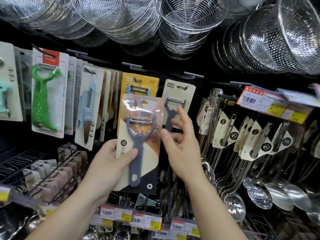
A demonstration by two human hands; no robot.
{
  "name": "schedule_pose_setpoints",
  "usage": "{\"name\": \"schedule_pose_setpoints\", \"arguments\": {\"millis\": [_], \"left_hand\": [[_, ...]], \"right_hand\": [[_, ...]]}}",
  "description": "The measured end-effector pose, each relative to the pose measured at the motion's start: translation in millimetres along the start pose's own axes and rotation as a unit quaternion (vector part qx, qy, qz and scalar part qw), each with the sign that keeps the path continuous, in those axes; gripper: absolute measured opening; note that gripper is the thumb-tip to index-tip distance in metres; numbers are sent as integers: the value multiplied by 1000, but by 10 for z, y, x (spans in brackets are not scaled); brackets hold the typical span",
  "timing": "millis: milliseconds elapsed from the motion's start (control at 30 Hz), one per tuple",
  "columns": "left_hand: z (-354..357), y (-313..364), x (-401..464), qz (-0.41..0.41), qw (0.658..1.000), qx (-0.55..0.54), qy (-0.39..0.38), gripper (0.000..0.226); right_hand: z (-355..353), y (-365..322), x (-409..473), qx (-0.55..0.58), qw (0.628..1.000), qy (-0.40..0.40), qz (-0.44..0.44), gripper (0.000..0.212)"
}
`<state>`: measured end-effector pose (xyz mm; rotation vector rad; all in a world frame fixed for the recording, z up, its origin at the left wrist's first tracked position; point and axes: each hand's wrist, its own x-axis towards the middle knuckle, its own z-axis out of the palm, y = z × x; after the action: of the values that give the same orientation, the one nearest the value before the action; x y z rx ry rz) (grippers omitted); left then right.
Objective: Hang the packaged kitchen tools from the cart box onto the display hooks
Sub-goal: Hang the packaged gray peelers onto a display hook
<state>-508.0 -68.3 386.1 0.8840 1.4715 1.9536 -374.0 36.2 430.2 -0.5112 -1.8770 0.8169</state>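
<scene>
- Green peeler (43, 99), glossy plastic on a white blister card, hangs at middle left; a pale blue peeler (87, 111) on a beige card hangs just right of it, with a tight row of cards behind.
- Wire rack (34, 172) at lower left: dark thin rods holding small stone-coloured packs.
- Left hand (110, 163) grips the held card (138, 144) at its lower left edge, thumb curled over the grey peeler handle. The card is flat, shiny-filmed, cream, orange and black, upright at frame centre, in front of the hooks.
- Yellow card (140, 84) hangs directly behind its top, partly covered.
- Beige card (178, 99) with a dark Y-shaped peeler hangs just right; a narrow gap shows between it and the held card.
- Right hand (180, 144) is blurred, fingers spread apart and holding nothing, beside the held card's right edge and overlapping the beige card's lower part.
- Steel ladles (259, 193), smooth and perforated, crowd the lower right.
- Wire and perforated metal strainers (190, 18) fill the top.
</scene>
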Motion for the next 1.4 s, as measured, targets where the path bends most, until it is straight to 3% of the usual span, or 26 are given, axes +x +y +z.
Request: {"name": "schedule_pose_setpoints", "arguments": {"millis": [133,400,667,1100,1400], "left_hand": [[210,27,-74,2,999,6,-42,21],[480,-60,-217,-22,990,69,-118,28],[542,-17,-176,82,983,152,-61,36],[548,20,-113,104,981,156,-49,37],[594,-205,196,99,965,239,-28,42]], "right_hand": [[-89,-21,-128,-8,999,-45,-14,73],[-370,-59,-116,-14,998,54,-20,72],[-459,-129,20,36,996,62,-47,71],[-435,-31,184,58,996,69,-28,69],[-332,182,409,-57,996,64,6,66]]}}
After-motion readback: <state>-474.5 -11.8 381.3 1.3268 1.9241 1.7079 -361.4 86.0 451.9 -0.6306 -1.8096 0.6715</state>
